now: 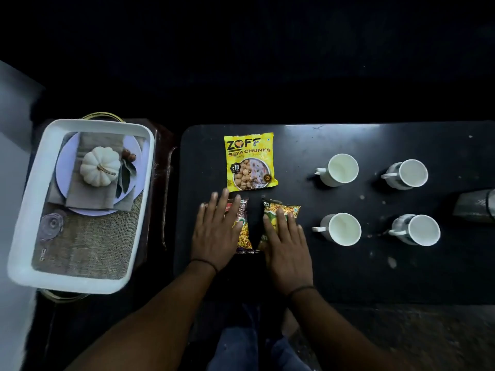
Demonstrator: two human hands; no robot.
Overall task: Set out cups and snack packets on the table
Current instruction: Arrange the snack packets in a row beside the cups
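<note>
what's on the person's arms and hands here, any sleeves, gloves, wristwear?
No gloves and no sleeves in view: both forearms are bare right to the frame edge. The left hand and the right hand each have a thin dark band or thread around the wrist. No rings or watch visible.

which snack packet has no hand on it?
The yellow soya chunks packet, farthest from the person. A hand lies flat on each of the two nearer packets.

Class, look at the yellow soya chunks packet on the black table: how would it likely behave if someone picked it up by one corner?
The soya chunks packet is thin, glossy film, so it would probably flop and feel slippery. It lies flat and slim, so it is likely light.
</note>
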